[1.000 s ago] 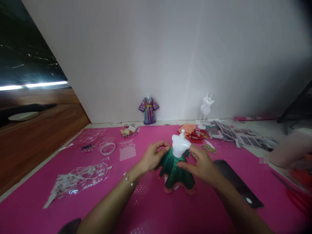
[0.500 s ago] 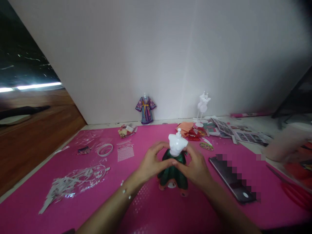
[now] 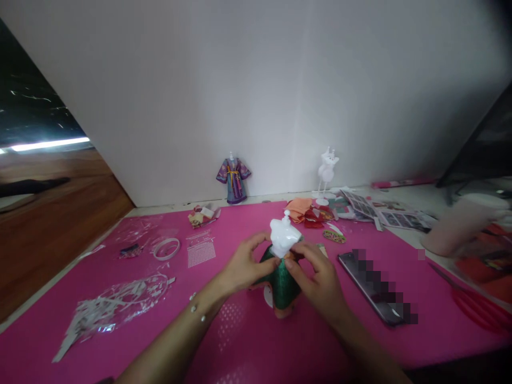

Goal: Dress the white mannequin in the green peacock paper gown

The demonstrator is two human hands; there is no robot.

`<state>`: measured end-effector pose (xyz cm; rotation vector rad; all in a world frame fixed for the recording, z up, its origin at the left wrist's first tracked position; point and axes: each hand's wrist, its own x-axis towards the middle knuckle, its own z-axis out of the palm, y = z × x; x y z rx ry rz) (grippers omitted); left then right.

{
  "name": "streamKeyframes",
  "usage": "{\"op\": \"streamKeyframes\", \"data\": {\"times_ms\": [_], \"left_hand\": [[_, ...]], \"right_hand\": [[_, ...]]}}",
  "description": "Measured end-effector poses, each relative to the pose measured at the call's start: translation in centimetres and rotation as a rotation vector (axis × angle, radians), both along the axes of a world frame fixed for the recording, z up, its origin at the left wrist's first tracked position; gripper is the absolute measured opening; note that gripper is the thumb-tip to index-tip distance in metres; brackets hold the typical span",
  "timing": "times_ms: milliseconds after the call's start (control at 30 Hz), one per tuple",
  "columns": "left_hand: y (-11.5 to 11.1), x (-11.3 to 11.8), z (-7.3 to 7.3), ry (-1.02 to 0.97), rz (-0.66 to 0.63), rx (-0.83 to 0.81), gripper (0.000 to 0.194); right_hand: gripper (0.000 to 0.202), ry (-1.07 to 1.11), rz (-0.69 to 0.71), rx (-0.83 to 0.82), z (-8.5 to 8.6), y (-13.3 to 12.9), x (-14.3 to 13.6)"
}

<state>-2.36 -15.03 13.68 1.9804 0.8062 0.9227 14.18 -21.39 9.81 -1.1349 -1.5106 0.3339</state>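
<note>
A small white mannequin [image 3: 284,237] stands near the middle of the pink mat, tilted a little. Round its waist hangs a green skirt [image 3: 283,285] with an orange hem. My left hand [image 3: 250,264] pinches the skirt's waist from the left, thumb at the front and fingers behind. On the right, my right hand [image 3: 318,274] has thumb and index finger closed on the waistband, where a bit of orange cloth shows. Part of the white round base [image 3: 268,296] is visible below the skirt.
A black phone [image 3: 370,288] and red-handled scissors [image 3: 478,309] lie right on the pink mat [image 3: 160,341]. Left are a tape roll [image 3: 167,249] and a plastic bag of scraps [image 3: 116,304]. A purple robe [image 3: 234,181] and white mannequins [image 3: 328,170] stand behind.
The mannequin and skirt have turned and tilted between my hands. My right fingers have come round to the front of the waistband. The whole view has shifted slightly.
</note>
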Motion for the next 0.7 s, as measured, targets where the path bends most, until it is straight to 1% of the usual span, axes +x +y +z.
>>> {"op": "streamKeyframes", "data": {"times_ms": [100,300,467,633,700], "left_hand": [[0.00,-0.03,-0.04,-0.016,-0.027,-0.020,0.036],[0.07,-0.07,0.18,-0.032,-0.028,-0.076,0.033],[0.09,-0.08,0.27,-0.006,-0.036,-0.074,0.032],[0.27,-0.20,0.27,-0.003,-0.061,-0.063,0.029],[0.24,-0.12,0.38,-0.004,-0.060,-0.066,0.029]], "right_hand": [[0.017,0.009,-0.014,-0.007,-0.08,0.06,-0.12],[0.017,0.080,-0.052,-0.035,-0.38,0.27,-0.51],[0.021,0.117,-0.042,0.000,-0.67,0.06,-0.66],[0.008,0.153,-0.053,0.073,-0.52,-0.41,-0.56],[0.011,0.158,-0.056,0.089,-0.37,-0.50,-0.53]]}}
